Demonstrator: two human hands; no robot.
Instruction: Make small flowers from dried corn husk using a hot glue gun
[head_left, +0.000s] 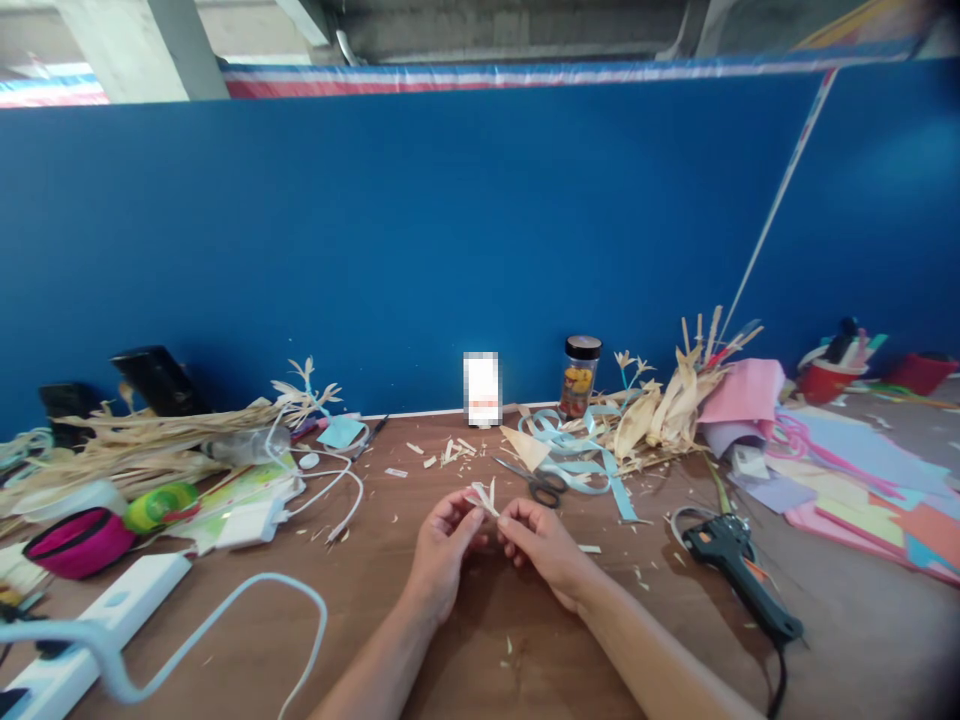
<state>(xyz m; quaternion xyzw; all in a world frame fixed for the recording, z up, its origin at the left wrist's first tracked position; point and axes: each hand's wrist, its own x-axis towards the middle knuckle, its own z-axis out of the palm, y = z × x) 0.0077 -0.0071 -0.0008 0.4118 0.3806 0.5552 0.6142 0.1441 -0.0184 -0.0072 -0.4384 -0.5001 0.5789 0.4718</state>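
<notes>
On the far left, a husk flower (306,392) looks finished. At centre, your left hand (442,550) and right hand (551,550) pinch pale strips (487,497) between closed fingers; their splayed ends seem unfinished. Scraps (454,452) litter the brown bench (367,620), and a blue partition (450,220) spans behind, left to right.

Probably husk strips (488,500) in hands (448,543)

a hand could pass over open tabletop (367,590) between the left hand (448,545) and the looped white cable (262,577), or between the right hand (540,545) and the glue gun (739,570); ahead, scissors (535,484) and blue ribbon (621,495) obstruct.
</notes>
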